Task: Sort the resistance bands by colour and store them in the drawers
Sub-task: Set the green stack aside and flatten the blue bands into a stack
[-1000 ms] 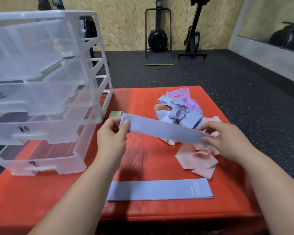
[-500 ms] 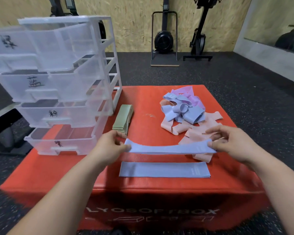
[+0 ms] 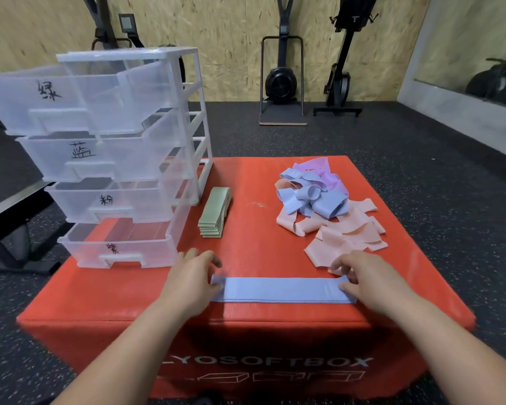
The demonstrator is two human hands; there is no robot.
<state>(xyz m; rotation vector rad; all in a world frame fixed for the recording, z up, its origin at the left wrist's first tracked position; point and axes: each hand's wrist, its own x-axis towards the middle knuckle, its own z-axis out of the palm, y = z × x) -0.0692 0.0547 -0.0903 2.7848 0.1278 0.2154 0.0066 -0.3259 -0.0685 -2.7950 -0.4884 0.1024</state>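
Note:
A flat blue band point(image 3: 281, 289) lies along the front edge of the red soft box point(image 3: 254, 229), on top of another blue band that it hides. My left hand point(image 3: 190, 279) pinches its left end and my right hand point(image 3: 368, 282) pinches its right end, both low on the box. A neat stack of green bands point(image 3: 215, 211) sits beside the clear four-drawer unit point(image 3: 114, 159), whose labelled drawers are pulled out. At the right lies a loose pile: blue bands point(image 3: 313, 197), purple ones point(image 3: 330, 179) behind, pink ones point(image 3: 348, 235) in front.
The drawer unit fills the box's left side and overhangs its edge. A black bench point(image 3: 9, 211) stands left of the box on the dark rubber floor. Exercise machines point(image 3: 281, 80) stand against the wooden back wall.
Both hands have lowered the blue band from mid-air down onto the blue band lying at the front edge. The view has pulled back and up, showing the whole drawer unit.

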